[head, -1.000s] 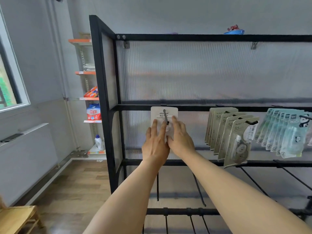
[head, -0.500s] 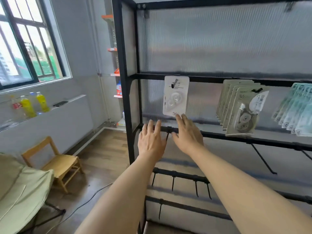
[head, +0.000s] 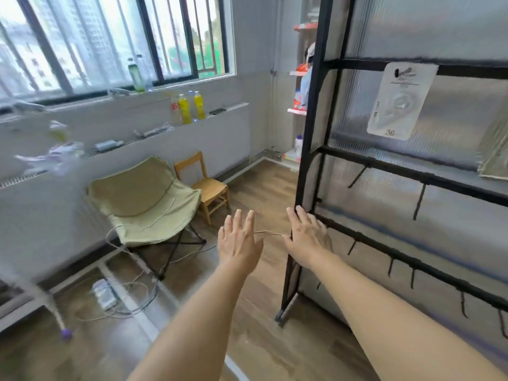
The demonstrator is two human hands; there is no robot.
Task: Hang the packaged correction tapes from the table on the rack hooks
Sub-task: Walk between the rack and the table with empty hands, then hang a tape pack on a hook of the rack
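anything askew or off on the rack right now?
Yes: the white correction tape pack on the rack hangs tilted, its bottom swung left. Both hands, left hand and right hand, are open and empty, well below it. Nothing looks damaged.

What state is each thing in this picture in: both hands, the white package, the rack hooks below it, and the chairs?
Left hand: open, fingers straight, holding nothing.
Right hand: open, holding nothing, in front of the rack post.
White correction tape package: hanging on a hook at the rack's crossbar, slightly tilted.
Lower rack hooks: bare.
Green folding chair: unfolded, unoccupied.
Wooden chair: upright, unoccupied.
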